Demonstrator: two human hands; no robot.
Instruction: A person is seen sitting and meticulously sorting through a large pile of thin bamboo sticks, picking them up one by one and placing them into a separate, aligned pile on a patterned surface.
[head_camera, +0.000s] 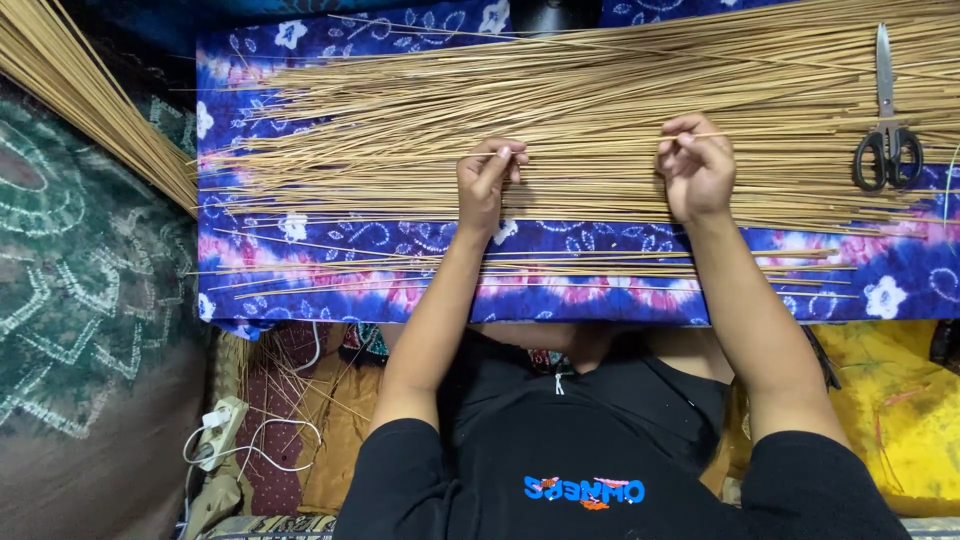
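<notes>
Spare bundle: more sticks (95, 100) slant across the upper left.
Left hand (485, 185): centre frame, fingers curled, pinching thin sticks (600, 110) on the blue cloth (560, 290).
Right hand (695, 170): right of centre, pinching one stick.
Scissors (886, 135): upper right, lying on the pile.

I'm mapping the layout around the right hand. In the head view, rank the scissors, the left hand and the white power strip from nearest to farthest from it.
From the right hand:
1. Scissors, lying on the sticks toward the right edge.
2. Left hand, on the sticks at centre; nearly as near as the scissors.
3. White power strip, down at lower left, clearly farthest.
</notes>
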